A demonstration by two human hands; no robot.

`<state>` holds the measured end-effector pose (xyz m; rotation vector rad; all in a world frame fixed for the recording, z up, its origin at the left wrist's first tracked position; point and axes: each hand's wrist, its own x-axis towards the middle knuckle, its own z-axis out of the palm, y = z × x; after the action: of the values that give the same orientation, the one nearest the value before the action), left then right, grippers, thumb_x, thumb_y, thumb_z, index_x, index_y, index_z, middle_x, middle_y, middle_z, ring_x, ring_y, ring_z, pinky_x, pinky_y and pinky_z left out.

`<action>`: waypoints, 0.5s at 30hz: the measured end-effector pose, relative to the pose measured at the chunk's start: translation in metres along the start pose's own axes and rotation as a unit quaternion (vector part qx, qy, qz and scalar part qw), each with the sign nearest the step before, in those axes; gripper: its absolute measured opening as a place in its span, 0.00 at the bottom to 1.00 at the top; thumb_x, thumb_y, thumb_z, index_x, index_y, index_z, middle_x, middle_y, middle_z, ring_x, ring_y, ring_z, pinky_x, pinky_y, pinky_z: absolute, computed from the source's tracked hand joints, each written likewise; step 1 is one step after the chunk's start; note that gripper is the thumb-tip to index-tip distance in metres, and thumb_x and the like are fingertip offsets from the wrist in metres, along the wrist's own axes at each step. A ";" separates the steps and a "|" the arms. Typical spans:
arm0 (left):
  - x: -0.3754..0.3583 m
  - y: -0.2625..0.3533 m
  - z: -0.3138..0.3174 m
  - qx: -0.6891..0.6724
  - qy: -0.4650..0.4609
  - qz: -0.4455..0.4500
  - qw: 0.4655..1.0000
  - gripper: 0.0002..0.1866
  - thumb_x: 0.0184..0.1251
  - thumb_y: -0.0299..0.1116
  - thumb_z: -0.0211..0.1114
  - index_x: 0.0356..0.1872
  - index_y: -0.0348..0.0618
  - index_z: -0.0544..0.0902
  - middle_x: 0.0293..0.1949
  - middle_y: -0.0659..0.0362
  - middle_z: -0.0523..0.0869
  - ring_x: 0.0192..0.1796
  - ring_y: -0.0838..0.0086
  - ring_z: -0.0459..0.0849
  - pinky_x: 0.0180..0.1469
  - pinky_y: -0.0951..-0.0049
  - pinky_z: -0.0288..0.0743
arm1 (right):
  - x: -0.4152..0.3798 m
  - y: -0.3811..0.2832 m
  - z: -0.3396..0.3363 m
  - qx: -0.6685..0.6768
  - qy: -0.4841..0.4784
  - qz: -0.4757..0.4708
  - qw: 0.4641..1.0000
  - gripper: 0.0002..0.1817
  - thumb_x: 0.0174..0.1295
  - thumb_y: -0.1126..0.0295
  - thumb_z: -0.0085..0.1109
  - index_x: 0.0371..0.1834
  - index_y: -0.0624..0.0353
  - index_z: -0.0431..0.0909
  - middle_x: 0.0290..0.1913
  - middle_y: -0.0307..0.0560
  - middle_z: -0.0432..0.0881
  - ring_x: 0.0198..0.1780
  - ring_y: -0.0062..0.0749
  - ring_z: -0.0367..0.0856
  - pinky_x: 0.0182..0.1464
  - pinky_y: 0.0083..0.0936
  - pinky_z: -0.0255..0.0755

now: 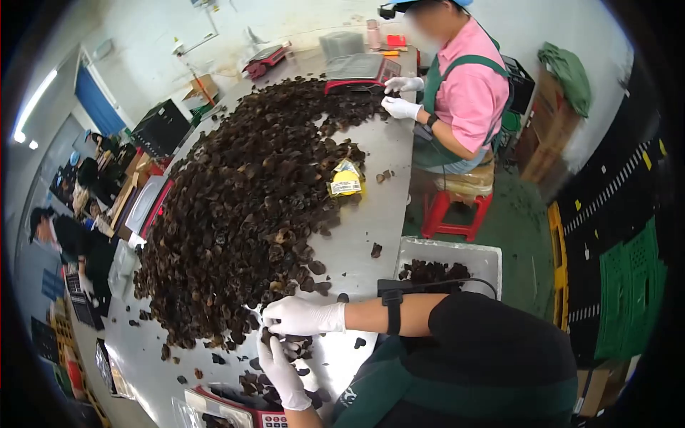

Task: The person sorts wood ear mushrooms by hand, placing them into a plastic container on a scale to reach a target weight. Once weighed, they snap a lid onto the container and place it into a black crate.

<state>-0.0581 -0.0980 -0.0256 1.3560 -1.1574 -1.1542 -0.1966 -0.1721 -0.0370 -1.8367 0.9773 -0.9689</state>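
A big heap of dark brown dried fungus pieces (242, 200) covers the steel table (385, 153). My right hand (300, 316), in a white glove, rests at the heap's near edge with its fingers curled over some pieces. Just below it my left hand (282, 371), also gloved, points up toward the right hand and pinches a few dark pieces at its fingertips. Loose pieces lie scattered around both hands.
A red scale (239, 408) with a clear bag sits below my left hand. A white box (485, 258) holding some fungus stands to the right. A yellow packet (346, 180) lies by the heap. A gloved co-worker (467, 93) sits on a red stool (453, 210) near another scale (357, 71).
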 end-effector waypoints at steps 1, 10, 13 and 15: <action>0.004 -0.007 0.004 -0.012 -0.009 -0.010 1.000 0.17 0.81 0.30 0.49 0.64 0.37 0.76 0.40 0.64 0.82 0.30 0.85 0.77 0.29 0.84 0.67 | -0.011 -0.019 -0.019 0.010 -0.009 0.030 0.999 0.08 0.61 0.67 0.62 0.36 0.60 0.82 0.34 0.53 0.85 0.40 0.47 0.86 0.45 0.40 0.77; -0.036 -0.016 0.102 0.129 -0.396 0.011 0.909 0.32 0.76 0.34 0.60 0.77 0.41 0.61 0.63 0.44 0.77 0.60 0.61 0.81 0.61 0.65 0.76 | -0.161 0.015 -0.201 -0.127 -0.154 0.140 0.970 0.10 0.59 0.68 0.62 0.41 0.57 0.86 0.35 0.46 0.89 0.37 0.34 0.87 0.42 0.30 0.79; -0.035 -0.014 0.079 0.177 -0.362 0.003 0.915 0.32 0.74 0.31 0.62 0.76 0.39 0.62 0.64 0.42 0.79 0.65 0.61 0.80 0.64 0.65 0.75 | -0.194 0.037 -0.217 -0.197 -0.021 0.212 0.957 0.14 0.57 0.68 0.65 0.47 0.56 0.87 0.37 0.49 0.89 0.41 0.37 0.89 0.47 0.28 0.81; -0.044 0.002 0.057 0.099 -0.310 -0.047 0.944 0.28 0.75 0.25 0.58 0.74 0.35 0.66 0.63 0.47 0.81 0.63 0.66 0.81 0.65 0.68 0.74 | -0.174 0.037 -0.205 -0.071 0.034 0.194 0.978 0.13 0.63 0.66 0.64 0.46 0.61 0.88 0.39 0.47 0.90 0.39 0.32 0.88 0.47 0.27 0.81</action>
<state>-0.1187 -0.0595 -0.0244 1.2350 -1.7035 -1.6385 -0.4564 -0.0935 -0.0369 -1.6459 1.4168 -0.7396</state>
